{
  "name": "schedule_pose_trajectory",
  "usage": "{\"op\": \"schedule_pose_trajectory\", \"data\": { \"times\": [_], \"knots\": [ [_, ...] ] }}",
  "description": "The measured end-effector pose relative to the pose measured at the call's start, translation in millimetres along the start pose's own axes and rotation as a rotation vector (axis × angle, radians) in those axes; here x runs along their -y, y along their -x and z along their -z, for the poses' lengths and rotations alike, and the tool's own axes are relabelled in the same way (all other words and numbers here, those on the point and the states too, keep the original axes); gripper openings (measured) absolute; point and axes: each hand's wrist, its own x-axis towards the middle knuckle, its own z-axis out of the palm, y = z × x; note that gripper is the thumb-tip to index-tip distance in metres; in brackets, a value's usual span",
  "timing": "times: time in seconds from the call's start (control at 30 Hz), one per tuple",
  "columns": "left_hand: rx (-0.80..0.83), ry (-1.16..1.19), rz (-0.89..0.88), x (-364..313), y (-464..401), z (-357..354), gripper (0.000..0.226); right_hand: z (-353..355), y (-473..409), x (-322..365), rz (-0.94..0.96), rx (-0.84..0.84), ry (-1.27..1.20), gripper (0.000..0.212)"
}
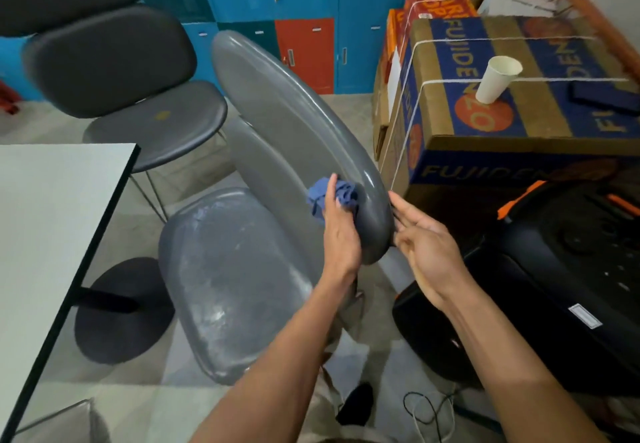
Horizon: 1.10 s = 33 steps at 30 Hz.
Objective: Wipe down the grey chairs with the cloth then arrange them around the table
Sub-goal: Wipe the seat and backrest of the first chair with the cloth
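Left hand (341,231) bunching blue cloth (332,195) against grey chair (294,124) backrest rim, right hand (424,245) loose-fingered, seemingly touching its edge

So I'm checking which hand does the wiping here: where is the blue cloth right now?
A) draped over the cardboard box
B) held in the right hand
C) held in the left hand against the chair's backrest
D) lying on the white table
C: the left hand grips the bunched blue cloth against the grey chair's backrest, while the right hand is open behind its edge.
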Motion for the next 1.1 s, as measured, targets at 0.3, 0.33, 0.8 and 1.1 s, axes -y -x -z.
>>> {"op": "schedule_pose_trajectory", "data": {
  "times": [0.3,0.33,0.8,1.1],
  "knots": [
    [0.102,-0.169,-0.168,18,80,-12,0.041,0,4,9,-0.065,-0.033,-0.022,0.037],
    [0.117,-0.155,-0.121,24,91,-11,0.04,-2,4,14,-0.076,-0.022,-0.013,0.034],
    [0.084,0.076,0.167,8,36,5,0.045,-41,0,-7,0.141,-0.24,0.679,0.061],
    [-0.082,-0.003,0.186,-8,-129,20,0.051,-54,1,3,0.119,-0.33,0.802,0.062]
  ]
}}
